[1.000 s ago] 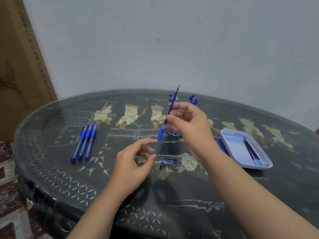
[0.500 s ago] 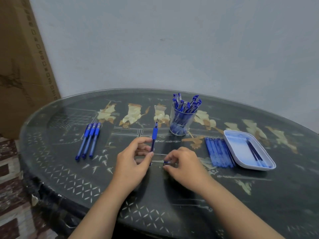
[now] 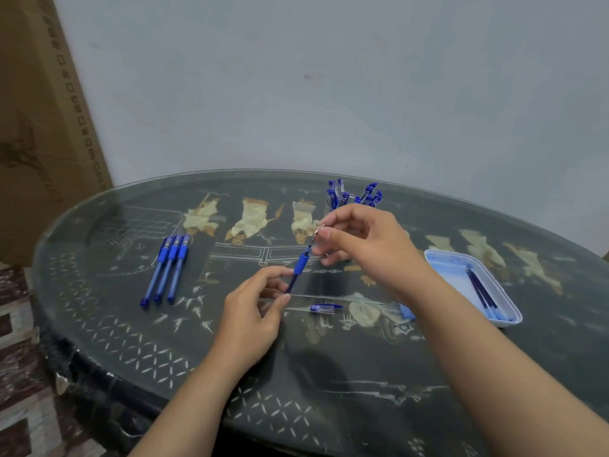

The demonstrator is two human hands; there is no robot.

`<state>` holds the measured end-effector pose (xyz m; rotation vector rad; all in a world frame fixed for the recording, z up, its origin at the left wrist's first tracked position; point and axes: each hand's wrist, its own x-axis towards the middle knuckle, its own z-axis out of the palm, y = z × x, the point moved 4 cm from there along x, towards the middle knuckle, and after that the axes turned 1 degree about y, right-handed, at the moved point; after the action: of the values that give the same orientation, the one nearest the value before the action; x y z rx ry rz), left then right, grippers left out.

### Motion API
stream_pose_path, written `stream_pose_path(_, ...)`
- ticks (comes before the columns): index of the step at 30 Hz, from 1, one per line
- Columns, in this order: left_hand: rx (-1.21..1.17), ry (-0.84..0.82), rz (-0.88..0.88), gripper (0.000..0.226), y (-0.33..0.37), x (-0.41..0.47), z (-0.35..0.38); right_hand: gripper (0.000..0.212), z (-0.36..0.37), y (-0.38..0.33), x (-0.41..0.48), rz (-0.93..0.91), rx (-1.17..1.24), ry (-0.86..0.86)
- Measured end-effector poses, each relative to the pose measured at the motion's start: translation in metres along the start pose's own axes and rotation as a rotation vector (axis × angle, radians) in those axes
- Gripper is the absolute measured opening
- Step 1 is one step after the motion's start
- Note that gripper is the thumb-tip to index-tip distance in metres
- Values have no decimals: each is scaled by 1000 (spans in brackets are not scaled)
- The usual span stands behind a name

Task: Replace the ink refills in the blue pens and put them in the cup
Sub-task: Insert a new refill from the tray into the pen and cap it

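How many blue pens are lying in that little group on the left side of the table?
3. They lie side by side: the left pen, the middle pen and the right pen. None seems hidden there.

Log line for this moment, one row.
left hand holds pen barrel | right hand pinches tip piece | cap on table | three pens lie left

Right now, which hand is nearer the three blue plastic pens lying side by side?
Left. The left hand is a little right of the three blue plastic pens; the right hand is farther right.
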<state>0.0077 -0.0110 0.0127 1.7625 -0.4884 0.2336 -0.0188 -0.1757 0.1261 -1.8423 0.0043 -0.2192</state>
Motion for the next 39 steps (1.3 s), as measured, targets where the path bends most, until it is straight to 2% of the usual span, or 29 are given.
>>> stream_pose_path(10,11,-24,16,48,0,0,0,7,8,5,11,-25,-449,-118)
stream_pose_path(13,-6,-19,9,47,1,0,0,17,10,6,10,-62,-596,-88)
stream_pose_path(17,-16,-34,3,44,4,0,1,33,11,13,7,-48,-407,-69)
stream_pose_path(19,-16,-30,2,44,4,0,1,25,12,16,7,-52,-329,-60)
stream_pose_path(21,-15,-28,4,43,4,0,0,8,13,19,7,-62,-311,-5)
stream_pose_path(22,-12,-30,7,43,4,0,0,8,13,20,6,-58,-316,38)
stream_pose_path(25,-11,-23,15,44,5,-1,-1,27,11,25,7,-41,-337,115)
stream_pose_path(28,-13,-15,11,47,4,0,-1,19,12,25,6,-47,-234,59)
stream_pose_path(30,-14,-20,8,47,3,0,-1,11,12,25,5,-70,-266,77)
stream_pose_path(33,-18,-21,5,47,4,0,0,23,13,28,4,-42,-249,116)
stream_pose_path(36,-22,-19,-5,48,4,-1,0,13,16,29,5,-38,-170,42)
stream_pose_path(39,-31,-32,-16,50,5,-1,0,8,16,32,6,-18,-138,86)
